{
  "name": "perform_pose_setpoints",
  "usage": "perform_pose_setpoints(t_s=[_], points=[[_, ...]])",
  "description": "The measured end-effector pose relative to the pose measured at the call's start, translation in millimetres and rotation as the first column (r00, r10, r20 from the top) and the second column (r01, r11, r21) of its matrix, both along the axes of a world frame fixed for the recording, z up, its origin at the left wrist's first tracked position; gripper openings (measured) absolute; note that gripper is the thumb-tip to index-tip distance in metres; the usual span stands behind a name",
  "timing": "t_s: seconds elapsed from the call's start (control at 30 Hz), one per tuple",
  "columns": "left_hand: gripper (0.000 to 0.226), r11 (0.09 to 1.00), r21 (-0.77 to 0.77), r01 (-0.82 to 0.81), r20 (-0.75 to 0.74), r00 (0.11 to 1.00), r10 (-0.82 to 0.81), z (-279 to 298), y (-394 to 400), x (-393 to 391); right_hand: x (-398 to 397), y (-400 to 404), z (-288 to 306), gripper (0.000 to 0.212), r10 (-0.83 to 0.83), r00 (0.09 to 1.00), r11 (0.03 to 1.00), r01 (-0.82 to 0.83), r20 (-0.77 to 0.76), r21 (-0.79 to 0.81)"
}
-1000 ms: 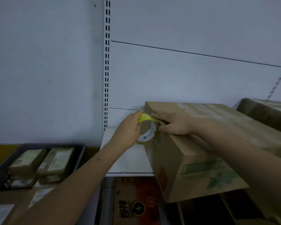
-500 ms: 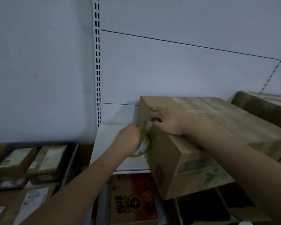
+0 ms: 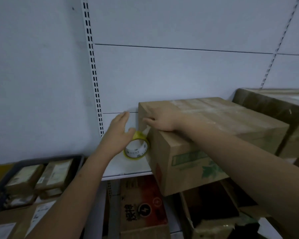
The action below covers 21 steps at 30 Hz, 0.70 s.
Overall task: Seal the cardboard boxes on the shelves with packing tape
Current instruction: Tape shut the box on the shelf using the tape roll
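Cardboard is what we have under our right hand (image 3: 162, 120): a plain brown cardboard box (image 3: 214, 135) with a green printed label and a green leaf mark on its near side and a red mark on its left end. It sits on the white shelf (image 3: 128, 167), its near corner jutting out past the shelf's front edge. Its top is dull and scuffed, with pale glossy strips of clear tape running across it. Our right hand lies on the top left edge of the box, its fingers (image 3: 148, 120) bent down over the corner and pressing a short strip of clear tape against the left end. That strip leads down to the tape roll (image 3: 136, 150), which has a yellow rim and a white core with small print; the roll stands on edge on the shelf, just beside the box's left end. Our left hand (image 3: 116, 137) is beside the roll with its fingers straight and spread, the thumb touching the top of the roll, grasping nothing. To the right a darker second box (image 3: 274, 107) sits near the first. Below the shelf we see a red box (image 3: 141, 204), and at lower left a grey bin (image 3: 0, 180) holding small labelled parcels (image 3: 40, 176).
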<state>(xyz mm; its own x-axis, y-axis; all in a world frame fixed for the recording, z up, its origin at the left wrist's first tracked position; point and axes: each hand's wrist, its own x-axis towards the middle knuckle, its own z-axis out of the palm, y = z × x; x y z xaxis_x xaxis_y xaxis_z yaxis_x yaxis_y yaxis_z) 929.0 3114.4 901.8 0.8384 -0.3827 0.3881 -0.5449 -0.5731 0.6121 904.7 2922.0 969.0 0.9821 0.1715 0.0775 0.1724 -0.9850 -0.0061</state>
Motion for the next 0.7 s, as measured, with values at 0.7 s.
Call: perform_pose_setpoints(t_s=[0.7], points=[[0.027,0.756,-0.103,0.646,-0.227,0.725,-0.651,-114.8,-502.5,-332.5,-438.5,-464.1,-109.1,0.036,-0.824,0.332,0.564,0.412,0.458,0.715]])
